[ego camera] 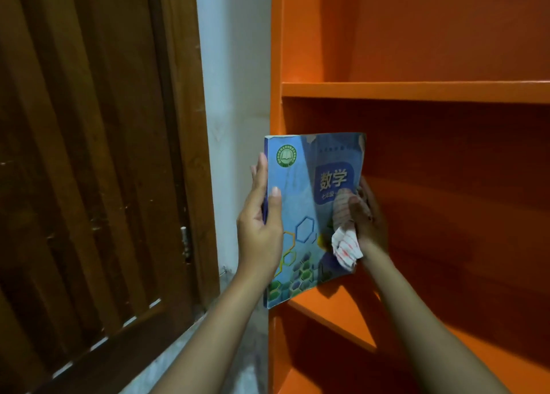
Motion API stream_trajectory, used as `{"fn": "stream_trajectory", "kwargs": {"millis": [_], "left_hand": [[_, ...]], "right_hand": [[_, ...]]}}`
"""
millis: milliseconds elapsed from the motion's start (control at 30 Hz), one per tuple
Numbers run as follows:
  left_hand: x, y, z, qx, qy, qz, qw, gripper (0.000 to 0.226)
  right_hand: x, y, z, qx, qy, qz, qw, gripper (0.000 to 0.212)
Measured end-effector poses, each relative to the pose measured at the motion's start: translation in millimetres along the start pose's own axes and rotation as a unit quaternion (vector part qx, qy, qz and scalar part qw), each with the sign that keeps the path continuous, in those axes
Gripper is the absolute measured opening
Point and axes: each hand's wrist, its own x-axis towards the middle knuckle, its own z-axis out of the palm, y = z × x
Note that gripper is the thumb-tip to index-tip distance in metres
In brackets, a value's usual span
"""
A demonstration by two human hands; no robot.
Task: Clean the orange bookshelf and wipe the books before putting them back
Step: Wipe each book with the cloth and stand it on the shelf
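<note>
While the left hand (259,224) grips the blue book (306,215) by its spine, fingers curled round the edge to steady it, the right hand (370,218) presses a striped cloth (345,245) on the cover. The book stands upright before the orange bookshelf (416,91), long axis nearly vertical, cover facing the person.

Bookshelf (416,92) right side off-frame
</note>
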Motion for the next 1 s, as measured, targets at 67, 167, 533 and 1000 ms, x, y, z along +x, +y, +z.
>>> {"fn": "stream_trajectory", "kwargs": {"millis": [67, 167, 533, 1000], "left_hand": [[-2, -14, 4, 0.064, -0.009, 0.028, 0.997, 0.051], [-5, -26, 15, 0.12, 0.002, 0.068, 0.99, 0.053], [-12, -24, 23, 0.074, 0.045, 0.069, 0.994, 0.05], [-8, -20, 14, 0.078, -0.016, 0.06, 0.995, 0.051]], "right_hand": [[9, 5, -5, 0.005, -0.023, 0.011, 1.0, 0.054], [20, 16, -7, 0.016, -0.044, 0.006, 0.999, 0.047], [18, 24, 12, -0.008, -0.057, 0.022, 0.998, 0.044], [-1, 23, 5, -0.111, -0.018, 0.052, 0.992, 0.045]]}}
